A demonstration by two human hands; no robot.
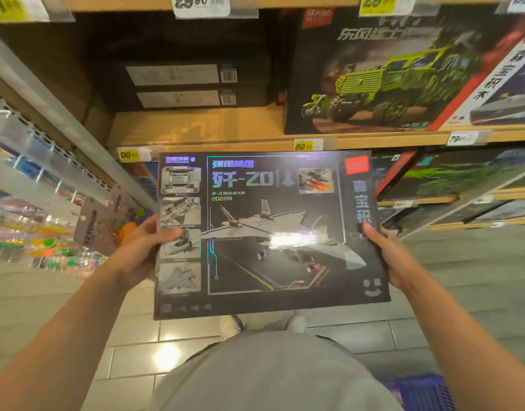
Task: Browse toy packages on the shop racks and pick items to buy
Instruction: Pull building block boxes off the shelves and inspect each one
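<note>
A large dark box of a building-block fighter jet (270,232) is held flat in front of me, its printed face up toward the camera. My left hand (142,247) grips its left edge with the thumb on the front. My right hand (385,250) grips its right edge, thumb on the front too. The box is away from the shelves, at the height of the lower shelf.
Wooden shelves (196,126) with price tags rise ahead. A box with a green military truck (382,72) stands on the upper right shelf. Flat dark boxes (181,84) lie at the shelf's back. Hanging toy packs (47,226) fill the left rack. A blue basket (421,393) sits at the lower right.
</note>
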